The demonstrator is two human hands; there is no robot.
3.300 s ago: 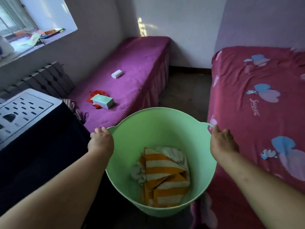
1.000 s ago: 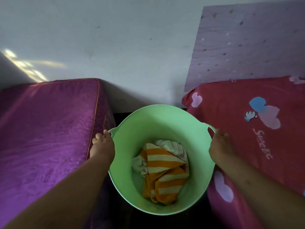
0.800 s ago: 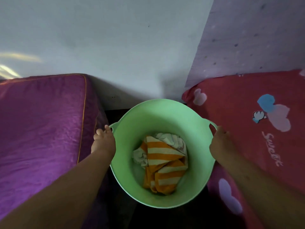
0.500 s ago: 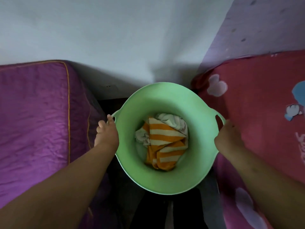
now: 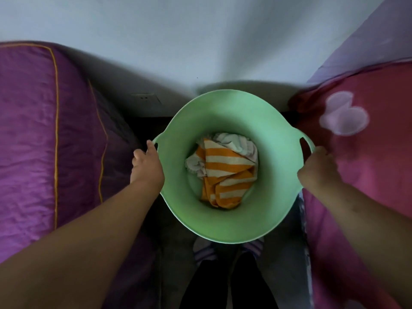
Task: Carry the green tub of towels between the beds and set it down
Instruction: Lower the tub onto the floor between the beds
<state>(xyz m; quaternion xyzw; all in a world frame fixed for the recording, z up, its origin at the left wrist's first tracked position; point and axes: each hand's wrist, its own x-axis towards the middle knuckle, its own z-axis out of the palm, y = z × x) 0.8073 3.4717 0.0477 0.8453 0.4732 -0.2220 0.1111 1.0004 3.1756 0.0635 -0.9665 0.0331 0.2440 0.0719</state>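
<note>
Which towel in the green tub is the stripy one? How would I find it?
Look between the purple bed and the pink bed for the green tub. The striped towel lies crumpled at its bottom. It has orange and white bands, while the cloth beside it is plain and pale.

**Floor strip between two beds**

A dark floor (image 5: 174, 237) runs between the purple bed (image 5: 44, 141) and the pink bed (image 5: 367, 175). The green tub (image 5: 223, 224) is low over it; contact cannot be told.
</note>
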